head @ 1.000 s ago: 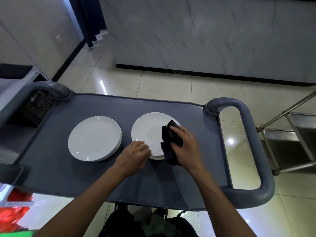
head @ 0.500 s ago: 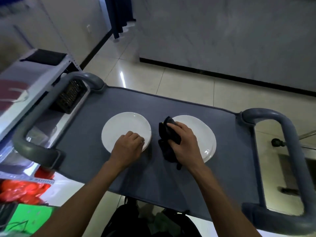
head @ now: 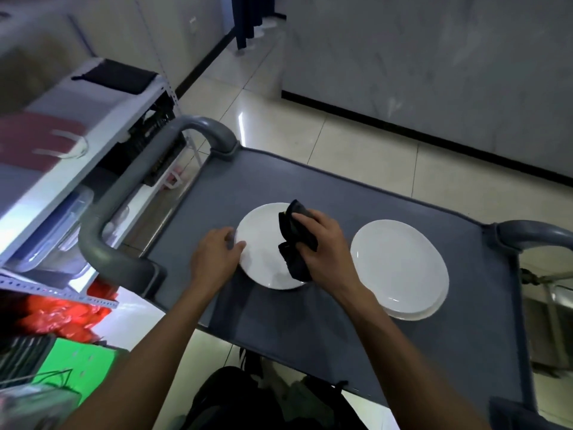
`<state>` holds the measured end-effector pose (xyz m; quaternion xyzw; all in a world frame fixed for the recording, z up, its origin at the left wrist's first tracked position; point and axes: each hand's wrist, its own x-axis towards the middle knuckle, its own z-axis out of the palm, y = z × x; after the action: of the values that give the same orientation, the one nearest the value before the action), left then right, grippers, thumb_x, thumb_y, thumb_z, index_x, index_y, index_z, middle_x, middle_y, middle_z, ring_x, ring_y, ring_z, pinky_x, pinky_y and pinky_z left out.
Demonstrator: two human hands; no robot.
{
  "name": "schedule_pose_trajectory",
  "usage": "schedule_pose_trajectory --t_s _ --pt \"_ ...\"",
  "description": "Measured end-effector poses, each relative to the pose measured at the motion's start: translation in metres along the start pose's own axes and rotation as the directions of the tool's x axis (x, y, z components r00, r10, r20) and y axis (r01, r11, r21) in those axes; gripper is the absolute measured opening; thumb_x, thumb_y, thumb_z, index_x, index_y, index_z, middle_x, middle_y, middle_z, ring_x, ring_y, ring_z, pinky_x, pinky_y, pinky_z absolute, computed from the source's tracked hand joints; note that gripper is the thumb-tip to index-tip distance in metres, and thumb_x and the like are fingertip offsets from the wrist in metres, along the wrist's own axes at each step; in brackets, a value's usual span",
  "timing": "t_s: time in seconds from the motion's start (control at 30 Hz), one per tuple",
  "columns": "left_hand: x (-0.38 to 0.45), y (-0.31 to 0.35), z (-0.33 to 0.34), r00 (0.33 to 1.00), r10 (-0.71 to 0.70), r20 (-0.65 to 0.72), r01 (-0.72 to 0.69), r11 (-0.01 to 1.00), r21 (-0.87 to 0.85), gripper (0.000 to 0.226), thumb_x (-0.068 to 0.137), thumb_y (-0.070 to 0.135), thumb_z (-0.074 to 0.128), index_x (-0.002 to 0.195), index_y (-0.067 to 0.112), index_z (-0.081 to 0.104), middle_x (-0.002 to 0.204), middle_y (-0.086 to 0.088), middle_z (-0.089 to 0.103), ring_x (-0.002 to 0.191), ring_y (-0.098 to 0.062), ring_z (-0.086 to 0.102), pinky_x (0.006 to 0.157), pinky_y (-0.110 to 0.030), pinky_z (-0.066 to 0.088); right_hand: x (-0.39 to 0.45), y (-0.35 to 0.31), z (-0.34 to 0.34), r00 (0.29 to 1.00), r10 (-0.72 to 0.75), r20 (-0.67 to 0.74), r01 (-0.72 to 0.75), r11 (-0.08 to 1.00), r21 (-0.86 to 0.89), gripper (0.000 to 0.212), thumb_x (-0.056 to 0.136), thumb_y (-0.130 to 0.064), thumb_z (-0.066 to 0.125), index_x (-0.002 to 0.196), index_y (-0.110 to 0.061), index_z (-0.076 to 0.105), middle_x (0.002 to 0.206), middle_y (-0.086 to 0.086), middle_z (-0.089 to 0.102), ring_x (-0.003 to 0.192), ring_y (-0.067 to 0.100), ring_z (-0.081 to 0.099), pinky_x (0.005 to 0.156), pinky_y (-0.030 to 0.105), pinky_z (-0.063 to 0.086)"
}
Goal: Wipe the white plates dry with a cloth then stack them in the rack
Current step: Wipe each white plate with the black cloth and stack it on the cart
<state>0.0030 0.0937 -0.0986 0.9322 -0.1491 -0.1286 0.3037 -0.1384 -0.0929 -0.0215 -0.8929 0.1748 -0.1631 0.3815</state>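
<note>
On the grey table (head: pixel 356 330), the right hand (head: pixel 319 246) grips a bunched black cloth (head: pixel 294 243) pressed onto the white plate (head: pixel 263 246) whose left rim the left hand (head: pixel 214 259) pinches, while a plate stack (head: pixel 400 268) sits just right of the right hand

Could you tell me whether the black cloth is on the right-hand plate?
No, the right hand presses the black cloth on the left plate.
</note>
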Motion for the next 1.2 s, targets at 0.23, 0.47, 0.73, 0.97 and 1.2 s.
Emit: schedule_pose_trajectory --t_s 0.23,0.47,0.73,0.97,1.2 --pt "0.006 -0.001 0.007 0.994 -0.079 0.071 0.084 0.994 -0.067 0.028 0.083 0.039 0.073 0.106 0.023 0.069 0.102 0.007 0.068 0.092 -0.019 0.065 0.077 -0.033 0.05 0.016 -0.003 0.042 0.999 0.04 0.026 -0.039 0.999 -0.037 0.053 0.087 -0.002 0.067 0.137 -0.019 0.059 0.141 0.0 0.053 0.13 0.023 0.046 0.11 0.042 0.04" --pt "0.011 0.001 0.008 0.99 -0.122 0.064 0.126 0.99 -0.059 0.024 0.081 0.04 0.075 0.098 0.026 0.066 0.086 0.012 0.064 0.081 -0.017 0.062 0.07 -0.029 0.043 0.011 -0.007 0.07 0.994 0.027 0.104 -0.017 0.996 -0.093 0.046 0.088 0.0 0.063 0.133 -0.011 0.062 0.143 0.01 0.053 0.131 0.029 0.048 0.11 0.045 0.038" --pt "0.015 0.001 0.009 0.986 -0.149 0.077 0.159 0.977 -0.143 0.019 0.076 0.03 0.079 0.088 0.026 0.064 0.075 0.017 0.063 0.077 -0.015 0.064 0.072 -0.03 0.05 -0.007 0.011 0.076 0.974 0.091 0.209 -0.002 0.921 -0.389 0.064 0.096 -0.024 0.056 0.156 -0.024 0.032 0.166 0.004 0.017 0.154 0.025 0.012 0.124 0.047 0.01" --pt "0.023 0.005 0.003 0.959 -0.212 0.186 0.262 0.913 -0.314 0.017 0.075 0.018 0.082 0.08 0.021 0.066 0.075 0.005 0.071 0.073 -0.019 0.071 0.073 -0.037 0.059 -0.017 0.02 0.083 0.978 0.157 0.14 -0.095 0.924 -0.37 0.078 0.095 -0.037 0.058 0.16 -0.024 0.016 0.168 0.003 0.01 0.155 0.023 0.005 0.124 0.047 0.01" --pt "0.021 0.014 -0.004 0.869 -0.226 0.441 0.439 0.762 -0.475 0.013 0.091 0.002 0.062 0.094 0.009 0.052 0.09 -0.019 0.068 0.061 -0.024 0.069 0.047 -0.034 0.055 -0.019 0.018 0.081 0.984 0.133 0.116 -0.091 0.946 -0.31 0.073 0.095 -0.033 0.059 0.158 -0.027 0.024 0.166 0.004 0.018 0.153 0.026 0.014 0.124 0.043 0.013"
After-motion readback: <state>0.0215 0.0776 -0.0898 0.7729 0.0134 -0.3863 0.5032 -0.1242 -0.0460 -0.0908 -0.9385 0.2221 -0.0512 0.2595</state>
